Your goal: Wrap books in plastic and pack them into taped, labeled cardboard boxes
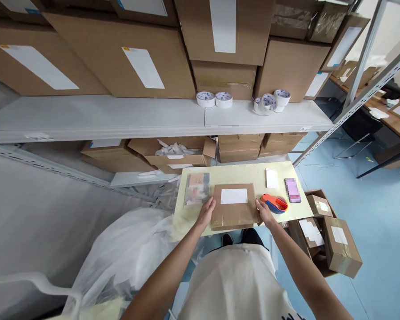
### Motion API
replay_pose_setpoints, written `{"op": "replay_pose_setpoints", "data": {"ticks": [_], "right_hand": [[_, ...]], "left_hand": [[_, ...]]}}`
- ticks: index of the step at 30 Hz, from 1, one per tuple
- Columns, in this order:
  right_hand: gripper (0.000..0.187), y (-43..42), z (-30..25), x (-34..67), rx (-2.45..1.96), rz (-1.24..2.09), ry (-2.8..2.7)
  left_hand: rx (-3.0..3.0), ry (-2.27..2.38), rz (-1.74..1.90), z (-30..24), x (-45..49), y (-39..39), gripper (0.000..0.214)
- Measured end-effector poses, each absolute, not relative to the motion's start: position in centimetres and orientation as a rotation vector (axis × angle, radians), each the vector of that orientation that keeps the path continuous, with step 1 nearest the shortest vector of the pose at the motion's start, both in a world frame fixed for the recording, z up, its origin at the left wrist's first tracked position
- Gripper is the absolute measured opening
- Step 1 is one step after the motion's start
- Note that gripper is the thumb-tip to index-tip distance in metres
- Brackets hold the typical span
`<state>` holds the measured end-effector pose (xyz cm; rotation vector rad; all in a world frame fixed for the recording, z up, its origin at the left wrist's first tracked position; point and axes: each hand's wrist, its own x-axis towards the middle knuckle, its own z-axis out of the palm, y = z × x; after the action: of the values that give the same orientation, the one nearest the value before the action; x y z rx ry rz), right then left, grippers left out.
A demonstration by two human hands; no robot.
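A brown cardboard box (235,214) with a white label (234,196) on top is held between my two hands at the front edge of a pale yellow table (246,171). My left hand (206,211) is closed on the box's left side. On the opposite side, my right hand (264,211) grips the right edge. Just beyond my right hand lies a red and blue tape dispenser (274,203). A clear plastic packet (197,189) rests left of the box. The undersides of the fingers are partly hidden by the box.
A white card (271,178) and a purple pixelated item (292,190) lie at the table's right. Labelled boxes (342,245) are piled in a carton on the floor. Behind stands a grey shelf (146,113) with cartons and tape rolls (206,99). White plastic sheeting (130,249) bulges at left.
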<state>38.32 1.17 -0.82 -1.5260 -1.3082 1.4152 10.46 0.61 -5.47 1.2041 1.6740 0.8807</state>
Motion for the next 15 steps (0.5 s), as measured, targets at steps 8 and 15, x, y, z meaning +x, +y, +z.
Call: {"op": "replay_pose_setpoints", "data": {"ticks": [8,15], "right_hand": [[0.077,-3.7,-5.0,41.7,-1.657,1.292,-1.392],[0.087,-6.0,-7.9,40.6,-1.617,1.109,-1.579]], "left_hand": [[1.329,1.486,0.868,-8.5,7.6,-5.1,0.112],[1.526,1.607,0.816,-9.9,9.7,-7.0,0.096]]}}
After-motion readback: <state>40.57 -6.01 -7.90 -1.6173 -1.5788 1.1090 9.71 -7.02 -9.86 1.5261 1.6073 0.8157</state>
